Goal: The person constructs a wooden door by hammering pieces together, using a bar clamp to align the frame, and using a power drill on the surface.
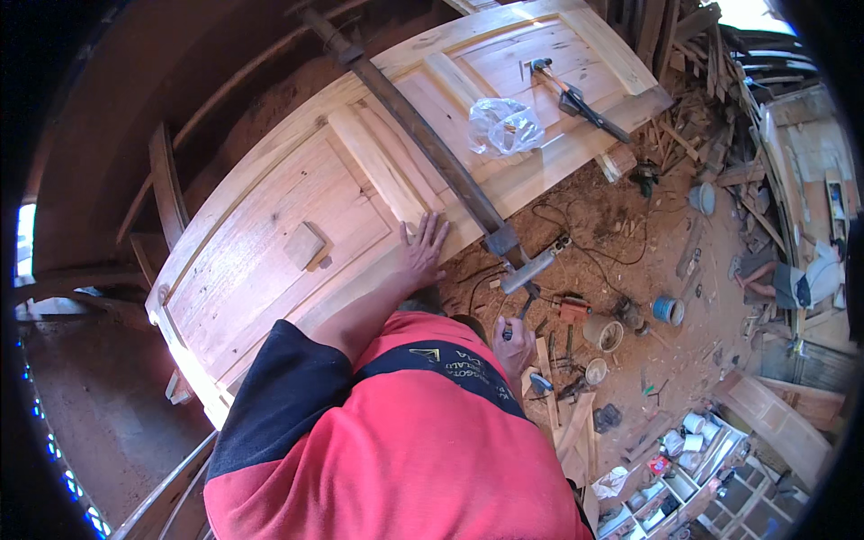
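Observation:
A large pale wooden door with framed panels (270,279) lies in front of me. My left hand (423,251) rests flat on its near rail, fingers spread and holding nothing. Just right of that hand, a long metal bar clamp (432,148) crosses the door, its near end sticking out past the edge. My right hand (513,346) is closed round the handle of a dark hammer-like tool (530,295), whose head is beside the clamp's end. A small wood block (304,245) sits on the left panel.
On the door's right part are a clear plastic bag (506,126) and a hammer (542,67) beside dark tools. Cables, buckets (668,310) and wood offcuts litter the earth floor. Another person (805,283) is at far right, near stacked boards. A divided tray (670,486) stands lower right.

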### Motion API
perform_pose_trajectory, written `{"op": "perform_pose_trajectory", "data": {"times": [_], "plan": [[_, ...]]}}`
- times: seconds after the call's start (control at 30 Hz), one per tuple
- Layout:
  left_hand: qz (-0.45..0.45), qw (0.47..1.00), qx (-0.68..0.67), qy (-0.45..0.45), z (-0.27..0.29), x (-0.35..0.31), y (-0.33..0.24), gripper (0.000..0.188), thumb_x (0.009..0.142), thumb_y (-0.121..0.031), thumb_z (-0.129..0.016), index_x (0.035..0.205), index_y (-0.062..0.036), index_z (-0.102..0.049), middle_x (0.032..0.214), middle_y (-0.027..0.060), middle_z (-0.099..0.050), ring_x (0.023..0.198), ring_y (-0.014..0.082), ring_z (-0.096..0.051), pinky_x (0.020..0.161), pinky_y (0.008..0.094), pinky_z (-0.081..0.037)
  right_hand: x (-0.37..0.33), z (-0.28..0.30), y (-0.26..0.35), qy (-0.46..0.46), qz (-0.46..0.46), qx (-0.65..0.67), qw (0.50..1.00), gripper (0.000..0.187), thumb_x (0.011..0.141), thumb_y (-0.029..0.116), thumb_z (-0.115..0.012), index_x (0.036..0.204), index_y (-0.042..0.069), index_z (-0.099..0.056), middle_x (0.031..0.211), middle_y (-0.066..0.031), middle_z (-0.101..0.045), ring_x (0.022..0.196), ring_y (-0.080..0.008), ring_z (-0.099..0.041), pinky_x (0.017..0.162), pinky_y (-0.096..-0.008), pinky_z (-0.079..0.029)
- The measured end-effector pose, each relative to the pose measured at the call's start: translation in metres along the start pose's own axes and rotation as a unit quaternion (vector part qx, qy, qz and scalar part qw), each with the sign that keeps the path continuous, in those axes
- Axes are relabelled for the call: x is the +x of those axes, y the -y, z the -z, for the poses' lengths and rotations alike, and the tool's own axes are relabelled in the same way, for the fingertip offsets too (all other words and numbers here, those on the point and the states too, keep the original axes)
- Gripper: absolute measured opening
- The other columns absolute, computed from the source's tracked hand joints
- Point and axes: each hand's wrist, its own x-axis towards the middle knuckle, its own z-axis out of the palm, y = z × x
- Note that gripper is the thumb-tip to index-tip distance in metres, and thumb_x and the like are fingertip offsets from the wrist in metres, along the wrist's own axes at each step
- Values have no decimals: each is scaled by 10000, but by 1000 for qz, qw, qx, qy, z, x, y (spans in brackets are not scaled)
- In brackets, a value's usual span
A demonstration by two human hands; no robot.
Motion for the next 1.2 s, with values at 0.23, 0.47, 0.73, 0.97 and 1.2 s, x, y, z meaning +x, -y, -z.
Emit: {"op": "perform_pose_trajectory", "data": {"times": [0.23,0.47,0.73,0.97,1.2], "plan": [[6,1000,0,13,7,20,-6,1197,656,-491,-819,1582,-124,-157,1643,184,-100,1532,341,-71,1124,734,-101,10,-17,-4,-145,116,12,982,126,890,159,-702,863,41,-665,918,-153,-624,932,-337,-622,812,-465,-499],[25,999,-35,31,1,42,-17,1152,713,-403,-779,1584,-65,-104,1632,234,-92,1522,393,-79,1061,811,-46,8,-47,-6,-121,-126,219,960,288,950,225,-653,791,-15,-638,723,-145,-618,650,-323,-593,586,-414,-457],[49,997,54,-35,-48,56,-16,928,822,-213,-646,1578,-49,-133,1622,257,-111,1515,422,-90,1030,836,-20,20,-52,-14,-176,-111,173,963,414,1015,291,-550,712,9,-570,542,-83,-507,466,-171,-466,439,-353,-335],[18,999,20,-30,-33,55,-16,840,871,-222,-577,1572,-35,-152,1605,287,-138,1503,455,-107,1015,844,-63,63,-14,7,-175,-228,255,923,428,1058,252,-467,742,-20,-563,593,-47,-517,539,-131,-472,491,-300,-354],[20,999,25,-30,-34,48,-12,812,902,-278,-538,1573,-36,-150,1612,288,-119,1508,437,-110,1006,850,-85,91,7,3,-103,-252,199,941,443,1056,317,-467,869,-35,-661,719,-88,-646,576,-173,-560,543,-330,-448]]}}
